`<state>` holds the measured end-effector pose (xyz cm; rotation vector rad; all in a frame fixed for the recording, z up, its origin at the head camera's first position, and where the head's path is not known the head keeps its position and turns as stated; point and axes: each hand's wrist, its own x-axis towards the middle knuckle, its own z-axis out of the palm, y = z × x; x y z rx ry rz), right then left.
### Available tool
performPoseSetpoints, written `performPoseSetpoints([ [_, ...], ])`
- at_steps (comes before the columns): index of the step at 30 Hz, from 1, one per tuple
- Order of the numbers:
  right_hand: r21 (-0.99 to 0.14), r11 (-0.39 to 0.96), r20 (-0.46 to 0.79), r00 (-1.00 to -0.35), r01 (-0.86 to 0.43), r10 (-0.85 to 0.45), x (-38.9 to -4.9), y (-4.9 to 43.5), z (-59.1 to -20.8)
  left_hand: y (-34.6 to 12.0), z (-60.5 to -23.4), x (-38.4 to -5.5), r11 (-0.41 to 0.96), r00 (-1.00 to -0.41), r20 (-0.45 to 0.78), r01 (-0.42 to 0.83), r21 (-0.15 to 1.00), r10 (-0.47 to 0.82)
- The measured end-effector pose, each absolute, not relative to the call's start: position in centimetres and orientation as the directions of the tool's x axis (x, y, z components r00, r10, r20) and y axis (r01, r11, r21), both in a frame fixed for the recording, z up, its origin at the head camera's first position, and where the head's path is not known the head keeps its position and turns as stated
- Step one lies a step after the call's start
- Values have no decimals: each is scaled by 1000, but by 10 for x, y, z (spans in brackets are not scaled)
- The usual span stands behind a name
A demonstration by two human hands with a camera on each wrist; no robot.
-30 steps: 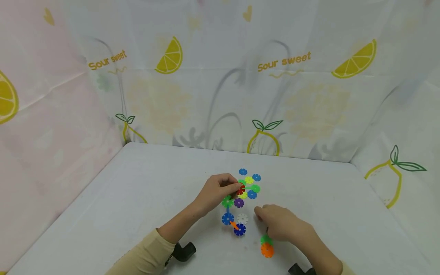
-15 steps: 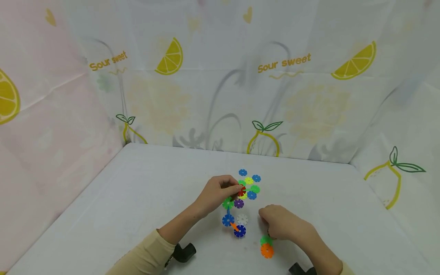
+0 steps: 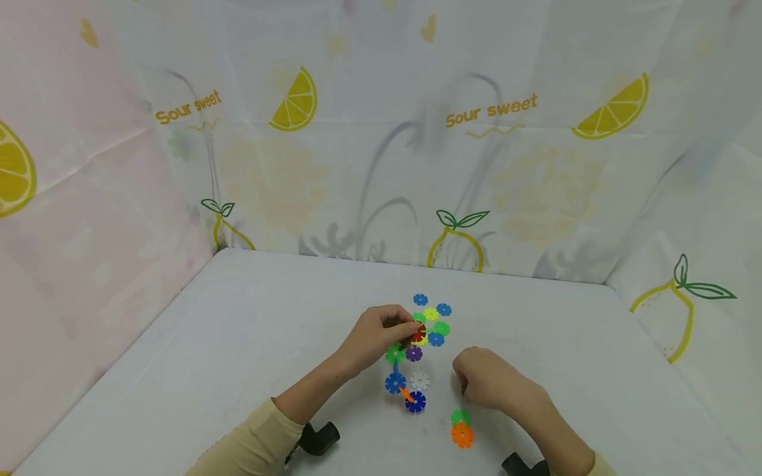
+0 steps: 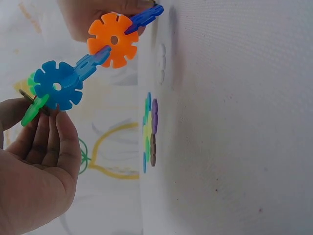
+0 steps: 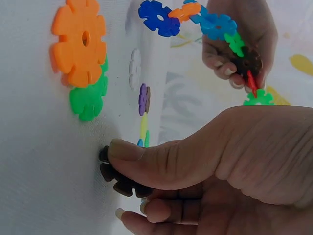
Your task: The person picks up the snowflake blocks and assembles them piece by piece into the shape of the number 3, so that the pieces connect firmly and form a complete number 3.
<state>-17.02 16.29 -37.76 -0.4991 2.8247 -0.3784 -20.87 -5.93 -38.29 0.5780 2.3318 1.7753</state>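
Note:
My left hand [image 3: 376, 338] holds up a chain of interlocked plastic snowflake discs by a brown disc [image 5: 250, 62]. Hanging toward me from the grip are a green disc, a blue disc [image 4: 55, 84], an orange disc [image 4: 113, 40] and a dark blue disc [image 3: 415, 401]. A red disc [image 3: 419, 332] and another green disc [image 5: 259, 98] extend past the fingers on the other side. Right of the chain, my right hand [image 3: 494, 380] pinches a loose brown snowflake disc [image 5: 128, 185] under its thumb, low over the white table. In the head view that disc is mostly hidden beneath the hand.
An orange disc [image 3: 462, 435] and a green disc [image 3: 460, 417] lie near the right hand. A white disc [image 3: 419, 381], a purple disc [image 3: 413, 354] and several blue and yellow ones lie behind the chain. Lemon-print cloth walls surround the white table [image 3: 286, 297].
My right hand has shifted a little to the right, away from the chain, with the brown disc. The left hand keeps the chain nearly in place.

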Motion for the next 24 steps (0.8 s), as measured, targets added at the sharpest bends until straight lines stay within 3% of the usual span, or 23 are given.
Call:
performPoseSetpoints([
  [12, -260, 916, -115, -933, -305, -342, -179, 160, -381, -60, -384, -210, 217, -915, 105, 202, 955, 389],
  [19, -423, 827, 50, -921, -370, -386, -185, 161, -378, -61, -383, -209, 187, -911, 112, 200, 962, 398],
  [24, -576, 731, 95, -918, -367, -386, -187, 162, -371, -61, -382, -210, 166, -904, 127, 210, 963, 407],
])
